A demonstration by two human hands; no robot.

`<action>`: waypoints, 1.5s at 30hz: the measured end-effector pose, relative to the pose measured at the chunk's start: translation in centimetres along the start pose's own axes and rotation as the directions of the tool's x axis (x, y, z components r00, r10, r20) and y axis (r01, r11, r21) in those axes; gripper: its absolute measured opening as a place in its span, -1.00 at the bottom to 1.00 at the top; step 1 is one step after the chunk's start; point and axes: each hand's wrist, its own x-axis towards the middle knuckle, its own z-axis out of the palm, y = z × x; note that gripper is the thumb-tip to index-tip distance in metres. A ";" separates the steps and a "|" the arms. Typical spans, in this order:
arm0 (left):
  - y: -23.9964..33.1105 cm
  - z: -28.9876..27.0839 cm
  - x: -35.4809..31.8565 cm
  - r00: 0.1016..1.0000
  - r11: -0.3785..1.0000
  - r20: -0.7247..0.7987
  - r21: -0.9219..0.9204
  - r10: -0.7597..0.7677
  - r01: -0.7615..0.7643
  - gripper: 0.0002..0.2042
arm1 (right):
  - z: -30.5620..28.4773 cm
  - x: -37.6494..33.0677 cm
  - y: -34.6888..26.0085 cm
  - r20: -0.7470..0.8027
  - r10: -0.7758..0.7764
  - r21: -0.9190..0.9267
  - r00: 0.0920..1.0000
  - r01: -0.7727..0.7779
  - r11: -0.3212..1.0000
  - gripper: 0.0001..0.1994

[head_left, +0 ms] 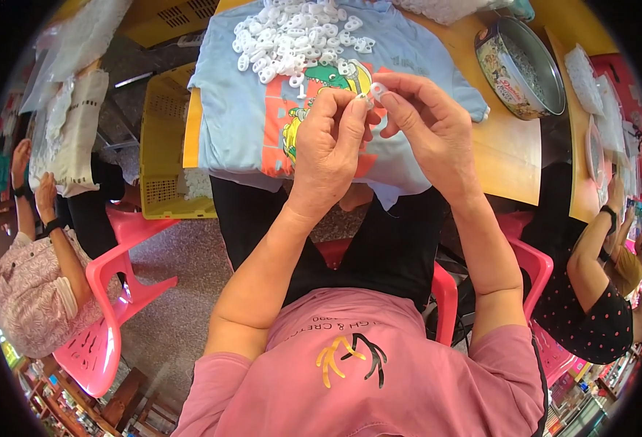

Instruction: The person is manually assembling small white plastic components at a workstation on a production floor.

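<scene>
**A:** What sits between the fingers?

**B:** A small white plastic piece (374, 92), pinched from both sides above the near part of the table. The left hand (330, 138) closes thumb and forefinger on its left end; the right hand (424, 124) closes its fingertips on the right end. The two hands touch at the tips, so both are gripping that one piece. Its exact shape is too small to make out.

**A:** And beneath them?

**B:** A light blue shirt (248, 109) is spread flat over the wooden table (510, 156), with a cartoon print in orange, green and yellow partly hidden behind the hands. Farther along the shirt lies a loose heap of white plastic pieces (295, 36) of the same kind, well apart from the hands.

**A:** Anything off to the sides?

**B:** To the right on the table stands a round metal tin (503, 80), open, tilted in the fisheye view. On the left, beside the table edge, is a yellow plastic crate (162, 131) with some white pieces inside. Pink plastic chairs (113, 291) stand on the speckled floor. A person in a patterned top sits at the left edge, and another in a dotted dark top at the right, each with their own hands raised away from the pinched piece.
</scene>
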 end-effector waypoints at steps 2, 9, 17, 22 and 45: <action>0.2 0.1 0.0 1.000 1.000 -0.001 0.006 -0.005 0.005 -0.87 | -0.1 0.0 0.0 -0.003 0.000 -0.006 1.000 0.000 1.000 -0.76; -0.1 0.1 0.0 1.000 1.000 -0.008 0.027 0.010 -0.010 -0.86 | 0.1 0.0 0.1 -0.016 -0.031 -0.027 0.999 0.030 0.999 -0.77; 0.0 0.2 0.0 1.000 0.998 -0.027 0.061 0.013 -0.012 -0.88 | 0.6 -0.1 0.2 -0.018 -0.003 0.009 1.000 0.003 1.000 -0.78; -0.5 0.5 0.0 0.997 0.997 -0.041 0.042 0.059 -0.058 -0.89 | 0.4 0.0 0.1 -0.021 -0.009 0.009 1.000 0.009 1.000 -0.78; -0.9 0.2 -0.1 0.987 0.988 -0.086 0.081 0.136 -0.130 -0.88 | 3.0 -0.2 1.0 -0.119 -0.088 0.020 0.989 0.092 0.996 -0.83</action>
